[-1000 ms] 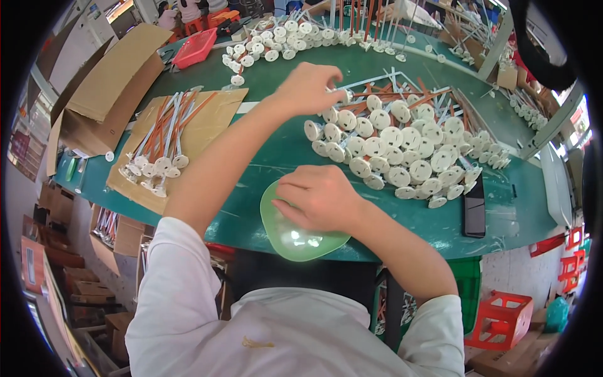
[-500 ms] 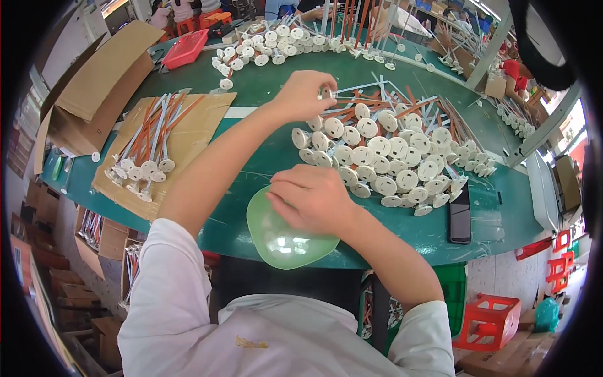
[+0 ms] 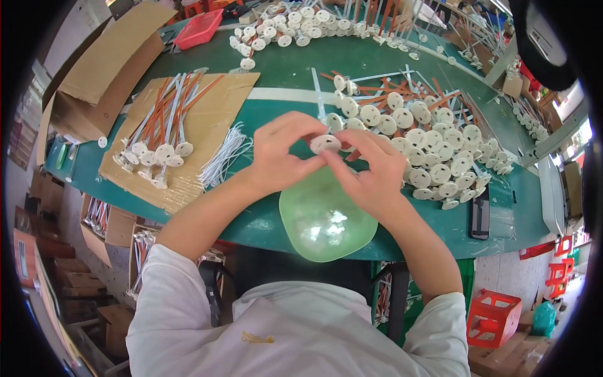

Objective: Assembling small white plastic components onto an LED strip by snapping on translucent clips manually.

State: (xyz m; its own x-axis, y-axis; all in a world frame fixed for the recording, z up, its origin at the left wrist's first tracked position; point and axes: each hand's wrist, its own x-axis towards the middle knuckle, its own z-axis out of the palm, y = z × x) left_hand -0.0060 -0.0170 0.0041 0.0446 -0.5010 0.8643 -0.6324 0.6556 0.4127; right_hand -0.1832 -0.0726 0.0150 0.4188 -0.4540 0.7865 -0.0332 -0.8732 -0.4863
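A white round disc with small slots is pinched between the fingers of both my hands. From behind it a grey metal strip points away from me and seems joined to it. My left hand grips the disc's left edge. My right hand has thumb and fingertips at its right edge; whether something small is between them I cannot make out. Just below my hands sits a shallow green bowl, its contents unclear. Right of my hands lies a heap of white discs on grey and brown strips.
At the left, a cardboard sheet bears more disc-ended strips, with a bundle of white wires beside it. An open cardboard box, a red basket and a phone are on the green table.
My left hand has come back from the heap's far left edge with a disc on a metal strip. My right hand has risen from over the bowl to meet it.
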